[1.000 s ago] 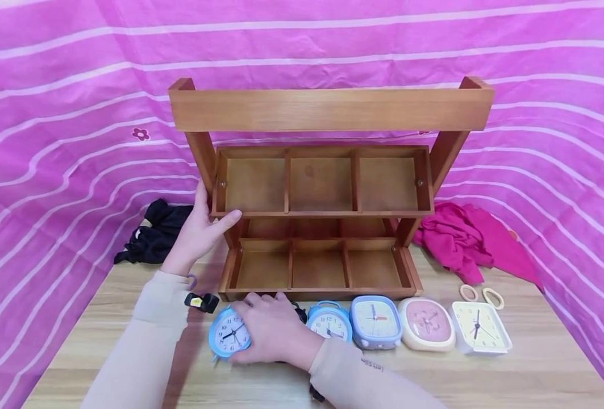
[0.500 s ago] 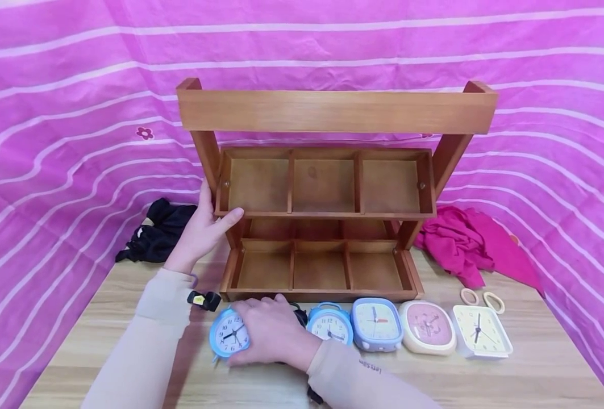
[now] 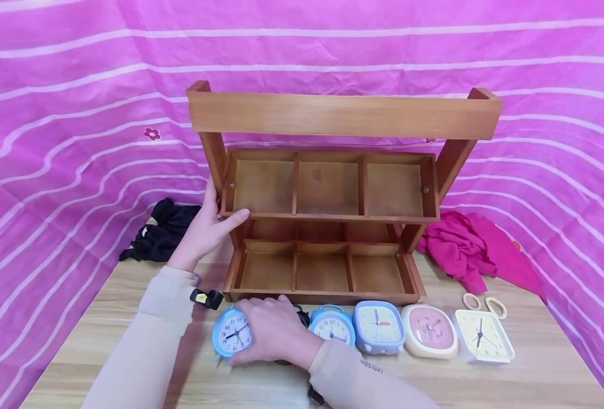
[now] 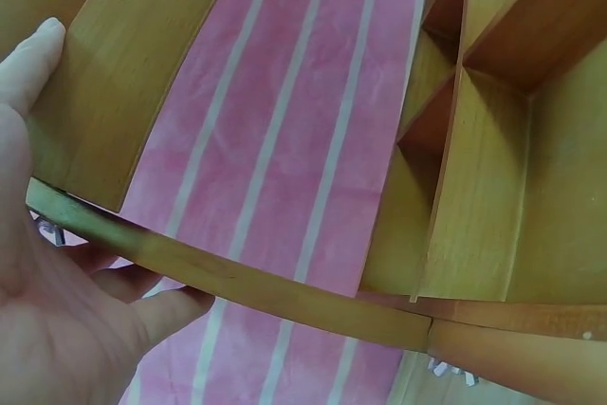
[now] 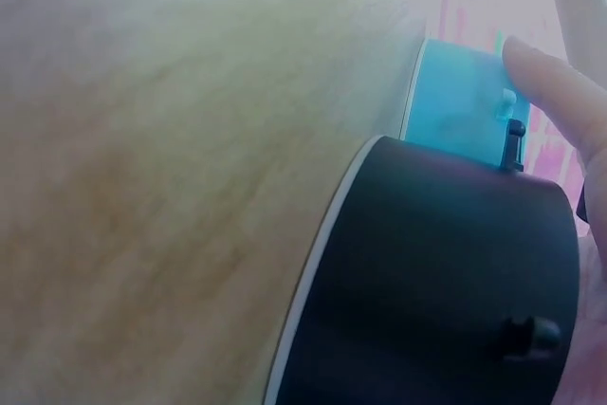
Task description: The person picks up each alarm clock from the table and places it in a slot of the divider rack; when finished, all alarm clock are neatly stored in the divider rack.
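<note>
A brown wooden two-tier shelf (image 3: 342, 113), each tier split into three compartments, stands on the table. My left hand (image 3: 204, 230) grips its left side; in the left wrist view the thumb (image 4: 38, 54) lies on a board and the other fingers reach behind the side post (image 4: 285, 296). My right hand (image 3: 273, 329) holds a round light-blue alarm clock (image 3: 225, 335) by its right side. Most of a black alarm clock (image 3: 302, 315) lies hidden under that hand; the right wrist view shows its black casing (image 5: 436, 272) beside the blue clock (image 5: 455, 101).
Rightward along the row lie another light-blue alarm clock (image 3: 332, 325), a rounded square blue clock (image 3: 378, 329), a pink-faced clock (image 3: 431, 331) and a white square clock (image 3: 483, 338). Black cloth (image 3: 161, 233) lies left of the shelf, magenta cloth (image 3: 460, 250) right, two rings (image 3: 496, 307) nearby.
The whole head view has shifted slightly, so the shelf appears a little further right. Both hands keep their holds, and the clocks stay in the same row.
</note>
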The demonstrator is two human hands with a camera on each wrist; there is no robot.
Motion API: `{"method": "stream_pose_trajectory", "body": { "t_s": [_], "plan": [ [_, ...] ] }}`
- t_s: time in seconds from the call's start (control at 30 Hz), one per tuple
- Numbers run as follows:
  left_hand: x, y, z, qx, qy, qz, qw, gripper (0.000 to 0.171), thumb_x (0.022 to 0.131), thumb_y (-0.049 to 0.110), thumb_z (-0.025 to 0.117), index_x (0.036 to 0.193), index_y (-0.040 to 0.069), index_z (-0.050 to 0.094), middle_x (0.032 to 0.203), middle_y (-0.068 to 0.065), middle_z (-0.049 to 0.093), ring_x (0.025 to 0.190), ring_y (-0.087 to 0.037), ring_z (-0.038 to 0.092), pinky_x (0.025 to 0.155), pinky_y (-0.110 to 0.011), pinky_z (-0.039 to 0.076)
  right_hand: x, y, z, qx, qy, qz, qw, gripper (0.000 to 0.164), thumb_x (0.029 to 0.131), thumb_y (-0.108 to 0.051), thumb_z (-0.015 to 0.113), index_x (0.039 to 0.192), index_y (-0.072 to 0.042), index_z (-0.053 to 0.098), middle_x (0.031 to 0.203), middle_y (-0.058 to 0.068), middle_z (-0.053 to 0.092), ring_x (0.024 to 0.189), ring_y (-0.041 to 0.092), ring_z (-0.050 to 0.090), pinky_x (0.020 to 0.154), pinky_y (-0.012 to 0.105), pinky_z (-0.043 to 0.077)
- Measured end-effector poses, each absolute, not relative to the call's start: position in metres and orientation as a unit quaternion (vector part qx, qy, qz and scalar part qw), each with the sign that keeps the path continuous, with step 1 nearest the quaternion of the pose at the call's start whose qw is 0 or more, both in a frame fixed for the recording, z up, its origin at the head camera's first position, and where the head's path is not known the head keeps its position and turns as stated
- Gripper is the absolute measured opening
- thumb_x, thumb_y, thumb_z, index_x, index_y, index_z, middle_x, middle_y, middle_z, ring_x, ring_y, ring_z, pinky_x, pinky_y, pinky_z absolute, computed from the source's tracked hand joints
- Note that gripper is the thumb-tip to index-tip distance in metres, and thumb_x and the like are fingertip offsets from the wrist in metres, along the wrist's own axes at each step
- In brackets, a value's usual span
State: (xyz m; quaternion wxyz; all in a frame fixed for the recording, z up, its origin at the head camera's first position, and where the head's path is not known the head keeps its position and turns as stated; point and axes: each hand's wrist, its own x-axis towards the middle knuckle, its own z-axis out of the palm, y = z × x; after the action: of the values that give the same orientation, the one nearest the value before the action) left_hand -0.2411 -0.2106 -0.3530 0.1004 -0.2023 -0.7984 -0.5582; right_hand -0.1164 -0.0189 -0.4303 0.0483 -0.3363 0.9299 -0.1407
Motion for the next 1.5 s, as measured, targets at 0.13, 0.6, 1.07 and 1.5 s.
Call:
{"method": "stream_pose_trajectory", "body": {
  "t_s": [0.13,0.6,1.07,1.5],
  "plan": [
    [-0.241,-0.208,-0.354,-0.203,-0.796,-0.563,0.090,0.106,0.097,0.021,0.075,0.166,0.041,-0.003,0.172,-0.001,0.018,0.152,-0.030,0.033,0.120,-0.060,0.031,-0.114,-0.017,-0.432,-0.333,0.931,-0.143,0.048,0.094,0.067,-0.076,0.084,0.144,-0.030,0.058,0.123,-0.016,0.068,0.094,0.004,0.058,0.079,0.032,0.043],
    [-0.241,-0.209,-0.356,-0.204,-0.808,-0.546,0.082,0.105,0.099,0.025,0.074,0.166,0.042,-0.005,0.172,-0.004,0.017,0.153,-0.032,0.032,0.119,-0.062,0.032,-0.115,-0.014,-0.436,-0.345,0.926,-0.148,0.043,0.090,0.068,-0.077,0.083,0.142,-0.030,0.061,0.122,-0.017,0.069,0.093,0.004,0.060,0.079,0.033,0.045],
    [-0.240,-0.212,-0.351,-0.203,-0.819,-0.531,0.080,0.105,0.100,0.027,0.072,0.165,0.045,-0.008,0.173,-0.004,0.014,0.153,-0.034,0.031,0.120,-0.061,0.031,-0.116,-0.012,-0.433,-0.354,0.923,-0.151,-0.003,0.089,0.066,-0.080,0.082,0.139,-0.033,0.064,0.115,-0.021,0.070,0.094,0.007,0.061,0.084,0.034,0.050],
    [-0.238,-0.215,-0.345,-0.206,-0.830,-0.512,0.079,0.107,0.100,0.029,0.072,0.164,0.045,-0.011,0.175,-0.002,0.010,0.155,-0.035,0.028,0.119,-0.063,0.031,-0.117,-0.011,-0.416,-0.344,0.911,-0.226,0.022,0.091,0.067,-0.077,0.084,0.143,-0.030,0.066,0.119,-0.019,0.072,0.096,0.005,0.061,0.079,0.023,0.050]
  ]
}}
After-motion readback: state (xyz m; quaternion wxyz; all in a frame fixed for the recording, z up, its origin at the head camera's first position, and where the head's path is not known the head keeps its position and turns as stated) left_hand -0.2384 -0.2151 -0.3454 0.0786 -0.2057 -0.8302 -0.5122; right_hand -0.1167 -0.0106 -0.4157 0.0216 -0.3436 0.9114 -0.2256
